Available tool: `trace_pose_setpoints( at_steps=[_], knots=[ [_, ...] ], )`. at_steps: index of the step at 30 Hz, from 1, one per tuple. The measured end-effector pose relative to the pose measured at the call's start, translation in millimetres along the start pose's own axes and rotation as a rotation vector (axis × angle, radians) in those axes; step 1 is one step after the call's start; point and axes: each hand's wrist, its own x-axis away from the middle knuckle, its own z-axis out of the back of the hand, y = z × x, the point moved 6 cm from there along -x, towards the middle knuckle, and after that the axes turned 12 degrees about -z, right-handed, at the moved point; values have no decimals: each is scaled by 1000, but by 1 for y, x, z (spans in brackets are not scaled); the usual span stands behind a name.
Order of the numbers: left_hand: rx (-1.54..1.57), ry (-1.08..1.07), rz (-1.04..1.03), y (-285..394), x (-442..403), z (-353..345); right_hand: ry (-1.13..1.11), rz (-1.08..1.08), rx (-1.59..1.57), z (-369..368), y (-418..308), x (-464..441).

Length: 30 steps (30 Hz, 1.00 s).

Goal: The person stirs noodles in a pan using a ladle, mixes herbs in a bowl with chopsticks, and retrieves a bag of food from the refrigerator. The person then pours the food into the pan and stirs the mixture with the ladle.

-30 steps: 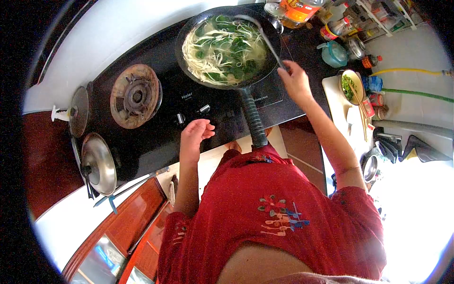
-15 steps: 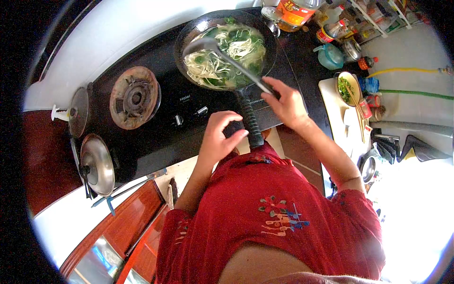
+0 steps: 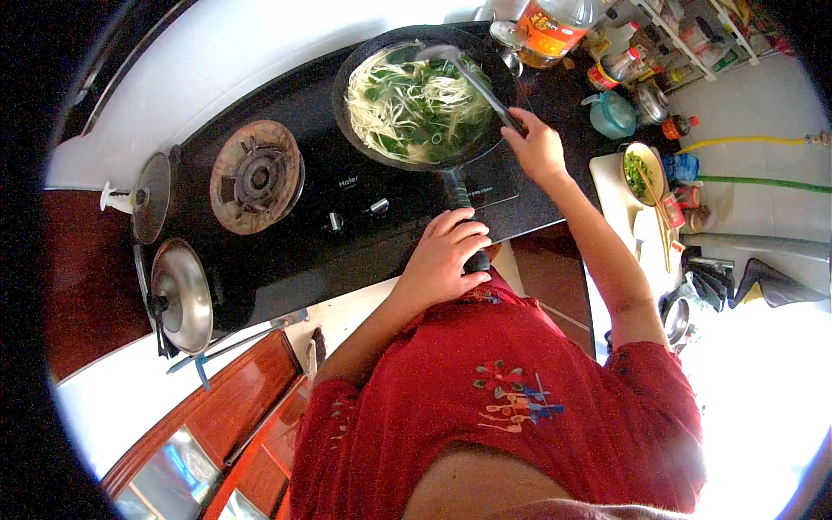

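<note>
My left hand (image 3: 448, 257) is wrapped round the black ribbed handle (image 3: 457, 192) of a dark wok (image 3: 343, 117) on the stove. In my right hand (image 3: 539, 149) is the dark grip of a ladle (image 3: 475, 80), whose metal head lies over the far right part of the wok. Pale noodles (image 3: 373, 104) and dark green leaves (image 3: 451, 130) fill the wok in cloudy liquid. My fingers hide part of the wok's handle.
A bare burner (image 3: 257, 177) and two lids, one metal (image 3: 184, 299) and one glass (image 3: 152, 198), are at the left. On the right are an oil bottle (image 3: 551, 33), a blue-lidded container (image 3: 612, 116), and a bowl of chopped greens (image 3: 643, 173) with chopsticks.
My left hand has moved right from above the stove's front edge and taken hold of the wok's handle. The ladle went to the wok's left side, then back right. The noodles have shifted.
</note>
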Motion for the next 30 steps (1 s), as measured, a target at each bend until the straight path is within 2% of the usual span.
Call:
trace_pose_setpoints(
  at_steps=[2, 7, 8, 11, 14, 18, 19, 21, 23, 25, 27, 29, 30],
  knots=[
    [23, 11, 3, -1, -1, -1, -84, -43, -50, 1, 2, 18],
    [101, 13, 18, -4, -4, 1, -73, 44, -150, 0, 13, 70],
    [119, 10, 19, -4, -4, 1, -143, -48, -147, -2, 17, 80],
    [126, 12, 11, -3, -7, -1, -194, -87, -207, -3, 28, 107],
    [123, 33, -4, -2, -5, -4, -173, -24, -254, 9, 20, 128],
    [115, 46, -10, -2, -3, -1, -263, -118, -291, 26, 12, 134],
    [113, 56, -16, -3, -2, -1, -211, -62, -219, 41, 4, 130],
    [109, 57, -19, -3, 1, 0, -230, -109, -223, 67, -4, 120],
    [97, 49, -24, -3, 1, 1, -132, 64, -125, 98, -10, 105],
    [92, 35, -23, -2, 2, 1, -132, -86, 45, 132, -19, 91],
    [89, 26, -15, -3, 3, -1, -89, 135, 272, 156, -18, 71],
    [93, 45, -29, -4, 4, -4, -92, 108, 208, 173, -25, 65],
    [92, 51, -32, -3, 4, -3, -87, 49, 353, 182, -37, 63]
  ],
)
